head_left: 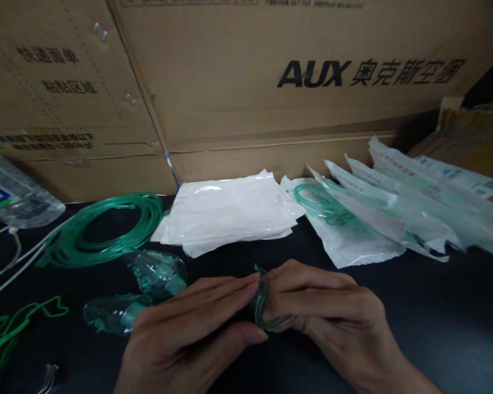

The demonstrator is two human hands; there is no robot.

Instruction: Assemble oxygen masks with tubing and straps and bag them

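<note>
Both hands meet at the front middle of the table around a green translucent oxygen mask, whose curved soft rim shows between them. My left hand is closed on its left side, fingertips and thumb pressed to it. Curled round the right side is my right hand, its fingers partly inside or behind the rim; much of the mask is hidden. Just beyond my left hand lie two more clear green masks, one farther back and one nearer, partly covered by the hand.
Coiled green tubing lies at the back left near a plastic bottle. Green elastic cords are at left. White pouches are stacked in the middle; filled packages lean at right. A large cardboard box stands behind.
</note>
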